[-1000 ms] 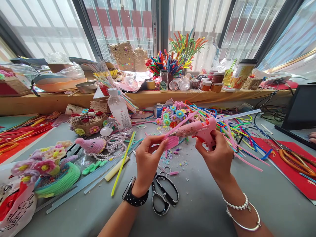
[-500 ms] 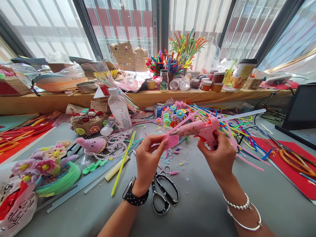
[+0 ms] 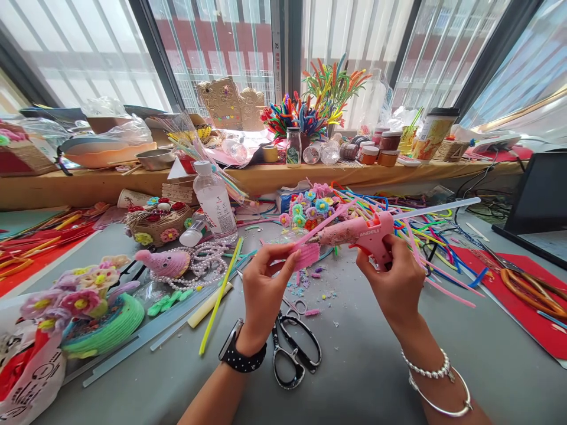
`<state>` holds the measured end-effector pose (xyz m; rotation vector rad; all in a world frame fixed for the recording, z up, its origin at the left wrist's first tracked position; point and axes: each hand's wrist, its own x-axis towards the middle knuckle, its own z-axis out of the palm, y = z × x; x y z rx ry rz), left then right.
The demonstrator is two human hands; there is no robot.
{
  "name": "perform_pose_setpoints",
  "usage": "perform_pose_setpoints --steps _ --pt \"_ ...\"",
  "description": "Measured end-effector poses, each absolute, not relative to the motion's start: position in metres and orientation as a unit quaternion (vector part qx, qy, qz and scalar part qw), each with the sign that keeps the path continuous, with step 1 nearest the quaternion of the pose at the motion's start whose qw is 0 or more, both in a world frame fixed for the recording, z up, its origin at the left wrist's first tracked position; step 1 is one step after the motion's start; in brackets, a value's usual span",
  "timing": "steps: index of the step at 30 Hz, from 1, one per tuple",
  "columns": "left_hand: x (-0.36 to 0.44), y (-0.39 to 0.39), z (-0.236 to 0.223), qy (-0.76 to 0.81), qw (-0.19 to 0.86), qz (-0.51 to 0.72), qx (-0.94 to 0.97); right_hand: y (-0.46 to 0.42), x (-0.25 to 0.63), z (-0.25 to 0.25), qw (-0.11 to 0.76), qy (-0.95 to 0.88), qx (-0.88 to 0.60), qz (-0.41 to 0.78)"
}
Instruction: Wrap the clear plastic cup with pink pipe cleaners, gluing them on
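In my right hand (image 3: 392, 274) is a pink glue gun (image 3: 354, 233), its nozzle pointing left and a clear glue stick (image 3: 438, 206) jutting from its back. My left hand (image 3: 268, 280) pinches a small pink piece made of pipe cleaner rows (image 3: 307, 256); a loose pink strand (image 3: 325, 221) rises from it to the upper right. The nozzle tip is close to the top of this piece; whether they touch I cannot tell. Black-handled scissors (image 3: 295, 351) lie below my hands, beside a smaller silver pair (image 3: 297, 307).
Coloured pipe cleaners (image 3: 436, 236) spread behind my right hand. To the left stand a clear bottle (image 3: 215, 203), a pink cone-shaped figure (image 3: 166, 262) and a green flower basket (image 3: 104, 330). Orange-handled scissors (image 3: 531, 289) rest on red sheets at right. Jars and cups line the ledge (image 3: 266, 174).
The glue gun has shifted very slightly to the right, away from the pink piece. My left hand holds the piece in nearly the same place.
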<state>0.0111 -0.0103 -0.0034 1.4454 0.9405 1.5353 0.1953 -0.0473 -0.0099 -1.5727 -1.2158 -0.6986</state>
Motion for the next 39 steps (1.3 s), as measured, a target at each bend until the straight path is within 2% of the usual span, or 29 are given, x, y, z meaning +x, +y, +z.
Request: perform_pose_setpoints --steps 39 --pt "0.0096 -0.0098 -0.0008 0.384 0.377 0.613 0.579 -0.0473 0.2017 -0.0103 0.475 -0.5 -0.646 -0.327"
